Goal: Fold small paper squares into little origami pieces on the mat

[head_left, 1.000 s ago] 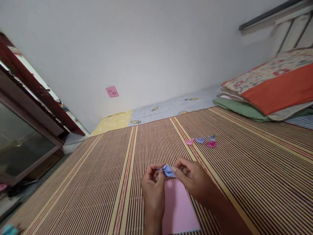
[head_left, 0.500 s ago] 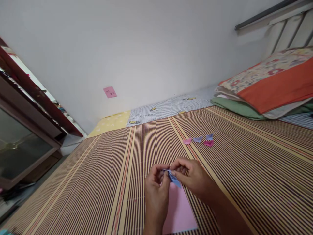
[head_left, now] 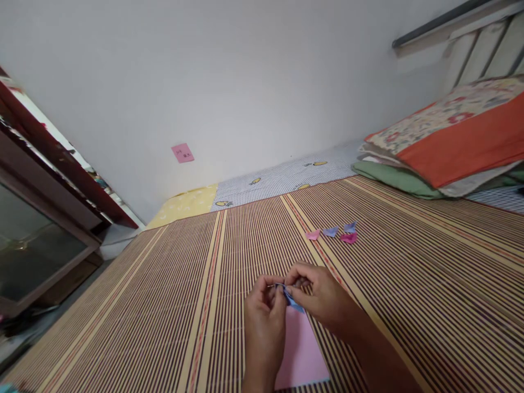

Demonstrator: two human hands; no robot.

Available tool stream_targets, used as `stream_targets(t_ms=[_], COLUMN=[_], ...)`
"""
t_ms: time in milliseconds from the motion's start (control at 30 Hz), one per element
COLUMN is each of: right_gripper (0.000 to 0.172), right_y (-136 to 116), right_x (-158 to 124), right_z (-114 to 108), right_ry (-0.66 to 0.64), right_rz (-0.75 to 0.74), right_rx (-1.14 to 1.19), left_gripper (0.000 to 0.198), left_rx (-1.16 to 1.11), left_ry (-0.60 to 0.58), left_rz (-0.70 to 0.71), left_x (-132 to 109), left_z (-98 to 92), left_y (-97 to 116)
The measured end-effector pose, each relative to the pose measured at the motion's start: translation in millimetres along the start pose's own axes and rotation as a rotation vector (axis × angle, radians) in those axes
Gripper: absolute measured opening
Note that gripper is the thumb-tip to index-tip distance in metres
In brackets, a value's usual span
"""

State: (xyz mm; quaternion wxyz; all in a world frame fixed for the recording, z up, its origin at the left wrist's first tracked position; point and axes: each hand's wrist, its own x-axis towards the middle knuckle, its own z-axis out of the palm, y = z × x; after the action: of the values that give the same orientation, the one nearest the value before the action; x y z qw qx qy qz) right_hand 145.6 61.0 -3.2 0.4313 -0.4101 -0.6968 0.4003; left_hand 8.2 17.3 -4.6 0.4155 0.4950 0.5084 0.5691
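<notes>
Between my two hands is a small piece of folded blue paper (head_left: 295,305), partly hidden by the fingers. My left hand (head_left: 266,316) pinches its left side between thumb and fingers. Thumb and index finger of my right hand (head_left: 315,289) close on its upper right part. Under the hands a pink sheet of paper (head_left: 303,349), its front edge bluish, lies on the striped mat (head_left: 155,305). Farther back on the mat rest small folded paper pieces: a light pink one (head_left: 313,234), a magenta one (head_left: 349,238), a periwinkle one (head_left: 330,232) and a blue one (head_left: 350,226).
Folded bedding (head_left: 458,147) with a floral and orange cover is piled at the back right. A pink note (head_left: 182,153) is stuck on the white wall (head_left: 262,82). At the left stands a cabinet with a glass panel (head_left: 36,245), beyond the mat's edge.
My left hand has shifted slightly to the right, and less of the blue paper shows between the fingers. Both hands still pinch it.
</notes>
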Motion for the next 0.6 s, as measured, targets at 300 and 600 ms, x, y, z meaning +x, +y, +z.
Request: stream_targets(t_ms=[300, 600], right_gripper=[0.014, 0.007], right_y=[2, -2], right_x=[1, -2], right_z=[-6, -15], right_ry=[-0.016, 0.029], right_rz=[-0.061, 0.025], right_rx=[-0.003, 0.017], left_gripper=[0.009, 0.012], left_rx=[-0.019, 0.044], left_ry=[-0.038, 0.236], left_rz=[-0.014, 0.022], left_x=[-2, 9], left_z=[6.0, -6.0], left_y=[-1, -13])
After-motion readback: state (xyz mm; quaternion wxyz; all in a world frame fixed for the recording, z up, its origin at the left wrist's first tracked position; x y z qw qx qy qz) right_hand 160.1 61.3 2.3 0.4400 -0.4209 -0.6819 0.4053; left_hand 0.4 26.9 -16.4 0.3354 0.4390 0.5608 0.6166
